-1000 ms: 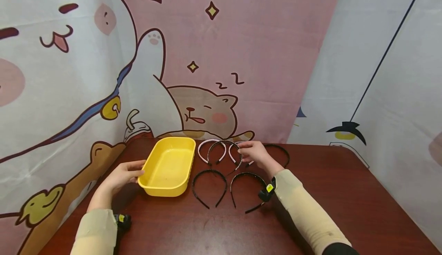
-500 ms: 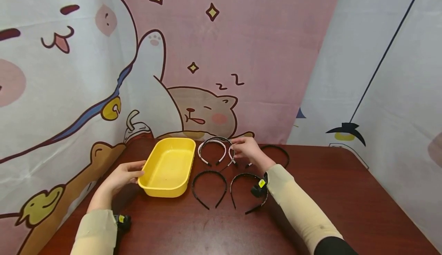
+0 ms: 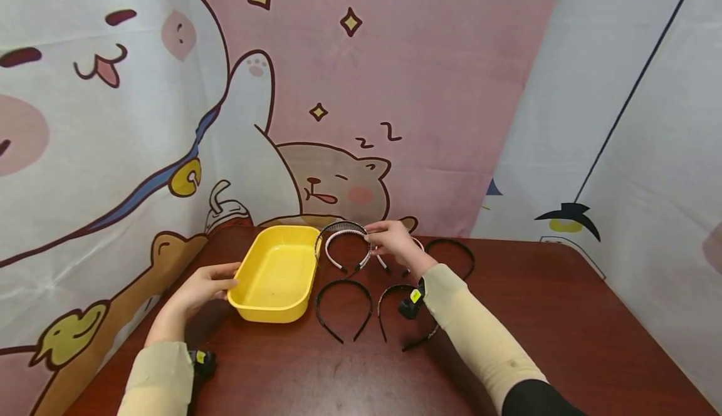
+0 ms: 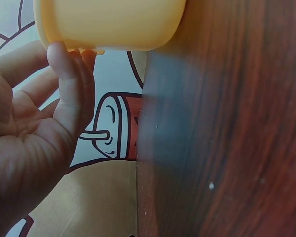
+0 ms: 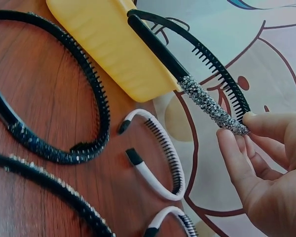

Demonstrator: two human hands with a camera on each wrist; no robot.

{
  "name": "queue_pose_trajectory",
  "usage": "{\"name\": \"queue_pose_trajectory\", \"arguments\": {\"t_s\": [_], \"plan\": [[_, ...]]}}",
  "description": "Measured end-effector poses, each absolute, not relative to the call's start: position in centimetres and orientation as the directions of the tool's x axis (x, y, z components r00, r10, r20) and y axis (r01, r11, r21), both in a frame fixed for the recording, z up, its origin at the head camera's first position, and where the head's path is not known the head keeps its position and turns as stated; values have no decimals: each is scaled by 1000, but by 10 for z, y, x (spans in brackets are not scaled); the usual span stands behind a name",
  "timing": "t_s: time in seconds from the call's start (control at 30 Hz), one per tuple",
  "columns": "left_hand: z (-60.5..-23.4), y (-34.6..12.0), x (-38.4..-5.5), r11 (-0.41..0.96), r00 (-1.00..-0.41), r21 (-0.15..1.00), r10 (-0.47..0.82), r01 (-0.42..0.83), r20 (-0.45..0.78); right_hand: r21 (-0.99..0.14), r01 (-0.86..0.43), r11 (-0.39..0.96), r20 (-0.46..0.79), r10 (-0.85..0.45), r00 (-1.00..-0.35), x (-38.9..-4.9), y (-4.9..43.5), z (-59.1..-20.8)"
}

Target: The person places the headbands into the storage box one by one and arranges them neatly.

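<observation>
My left hand (image 3: pixel 200 287) grips the near-left rim of a yellow plastic tray (image 3: pixel 273 316), thumb and fingertips at its edge. The tray's visible inside holds nothing. A black toothed headband with silver glittering stones (image 5: pixel 207 101) hangs from the thumb and fingertips of my right hand (image 3: pixel 397 240). Pinched near the middle of its arch, it is raised above the table, its free ends pointing toward the tray in the right wrist view. Below it lies a pale pink toothed headband (image 5: pixel 150 180); another pink one (image 5: pixel 160 217) is partly hidden behind my right hand in the head view.
Two dark headbands lie in front: a black one (image 3: pixel 341 281) beside the tray, and a glittery one (image 3: pixel 380 316) partly covered by my right wrist camera. Another black headband (image 3: pixel 472 256) lies back right. A cartoon-printed cloth (image 3: pixel 440 90) stands behind the reddish-brown table (image 3: pixel 564 328).
My right hand has moved left with the glittering headband, bringing it from over the pink headbands to the tray's right edge. My left hand has stayed on the tray.
</observation>
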State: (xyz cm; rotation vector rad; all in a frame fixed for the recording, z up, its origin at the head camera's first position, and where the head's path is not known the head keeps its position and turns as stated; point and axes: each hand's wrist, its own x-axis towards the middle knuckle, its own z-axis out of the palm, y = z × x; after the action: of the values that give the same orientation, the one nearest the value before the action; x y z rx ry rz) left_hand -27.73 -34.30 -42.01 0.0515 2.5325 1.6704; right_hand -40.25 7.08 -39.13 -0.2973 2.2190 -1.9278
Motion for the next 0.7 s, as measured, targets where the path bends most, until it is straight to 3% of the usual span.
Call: {"name": "queue_pose_trajectory", "arguments": {"t_s": [0.7], "plan": [[-421, -343, -278, 395, -993, 918, 94, -28, -70, -991, -40, 129, 2, -280, -960, -406, 31, -387]]}}
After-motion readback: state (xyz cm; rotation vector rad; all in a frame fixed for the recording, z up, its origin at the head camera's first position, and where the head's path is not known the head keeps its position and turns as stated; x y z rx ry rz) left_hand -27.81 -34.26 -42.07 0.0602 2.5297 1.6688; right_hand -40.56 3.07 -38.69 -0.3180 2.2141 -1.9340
